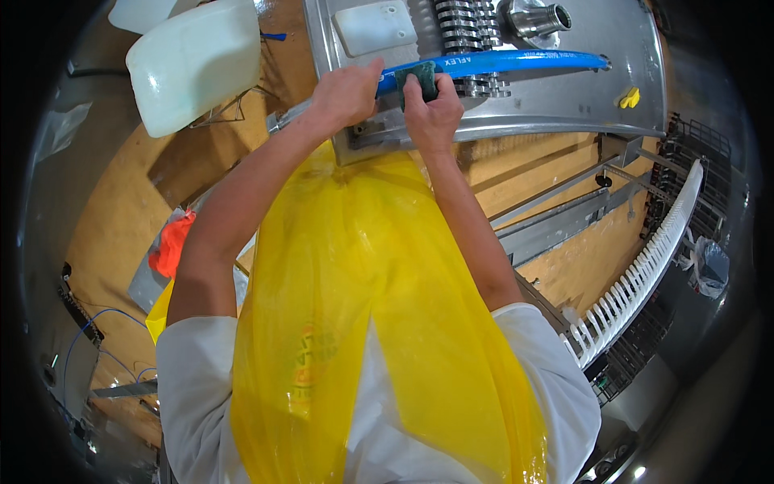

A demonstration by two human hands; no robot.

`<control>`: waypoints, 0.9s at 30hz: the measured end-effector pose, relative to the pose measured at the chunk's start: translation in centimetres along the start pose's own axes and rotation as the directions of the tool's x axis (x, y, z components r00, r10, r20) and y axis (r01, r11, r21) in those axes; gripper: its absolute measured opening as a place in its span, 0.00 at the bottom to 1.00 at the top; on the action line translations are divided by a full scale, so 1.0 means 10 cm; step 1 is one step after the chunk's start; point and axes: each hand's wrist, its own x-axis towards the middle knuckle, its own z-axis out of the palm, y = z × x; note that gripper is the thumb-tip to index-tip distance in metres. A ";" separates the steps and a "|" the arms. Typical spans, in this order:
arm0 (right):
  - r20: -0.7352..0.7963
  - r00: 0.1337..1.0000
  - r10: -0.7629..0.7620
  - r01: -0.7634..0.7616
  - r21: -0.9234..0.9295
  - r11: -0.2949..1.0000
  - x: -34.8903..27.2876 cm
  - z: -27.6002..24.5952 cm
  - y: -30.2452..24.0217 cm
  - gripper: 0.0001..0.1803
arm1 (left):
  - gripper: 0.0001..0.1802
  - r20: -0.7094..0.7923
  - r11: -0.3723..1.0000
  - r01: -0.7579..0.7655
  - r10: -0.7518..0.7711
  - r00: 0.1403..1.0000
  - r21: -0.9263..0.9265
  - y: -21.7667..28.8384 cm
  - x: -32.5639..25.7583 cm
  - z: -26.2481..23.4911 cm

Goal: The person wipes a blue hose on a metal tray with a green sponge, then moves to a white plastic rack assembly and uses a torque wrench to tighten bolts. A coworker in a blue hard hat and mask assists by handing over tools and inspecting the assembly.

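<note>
A long blue hose [516, 61] with a metal end fitting [278, 123] lies slantwise over the near part of a stainless steel table [556, 113]. My left hand [345, 95] is wrapped round the hose close to its fitting. Just right of it, my right hand [435, 117] grips a dark green scouring pad [417, 81], thumb on top, and presses it against the hose. Whatever lies under the pad is hidden. Behind the hose stand stacked metal rings or discs [458, 28] and a flanged steel pipe fitting [538, 20].
On the table are a white plastic block [376, 28] and a small yellow thing [630, 98]. A translucent white tub [193, 64] stands left. Something orange [171, 244] lies by my left arm. At right runs a long white toothed strip [645, 274]. Blue tubing [105, 315] curves at lower left.
</note>
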 end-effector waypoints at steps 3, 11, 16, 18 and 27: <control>-0.025 0.996 -0.080 0.078 -0.060 0.995 0.20 -0.06 0.14 0.14 | 0.21 0.009 1.000 -0.009 0.009 1.000 -0.006 -0.01 -0.04 0.05; -0.043 0.958 -0.283 0.269 -0.201 0.942 0.32 -0.08 0.17 0.13 | 0.20 0.066 1.000 0.006 -0.006 0.998 0.000 0.00 0.04 -0.03; -0.074 0.993 -0.092 0.083 -0.115 0.990 0.60 -0.45 0.36 0.12 | 0.24 0.057 0.999 0.024 -0.021 0.998 -0.048 -0.03 0.02 0.05; -0.122 0.992 -0.015 0.002 -0.107 0.994 0.69 -0.51 0.45 0.11 | 0.24 0.037 0.999 0.014 -0.012 0.999 -0.032 -0.06 0.09 -0.01; -0.034 0.972 -0.232 0.223 -0.170 0.960 0.59 -0.32 0.33 0.13 | 0.28 0.050 0.998 0.036 -0.034 0.998 -0.048 -0.04 0.07 0.04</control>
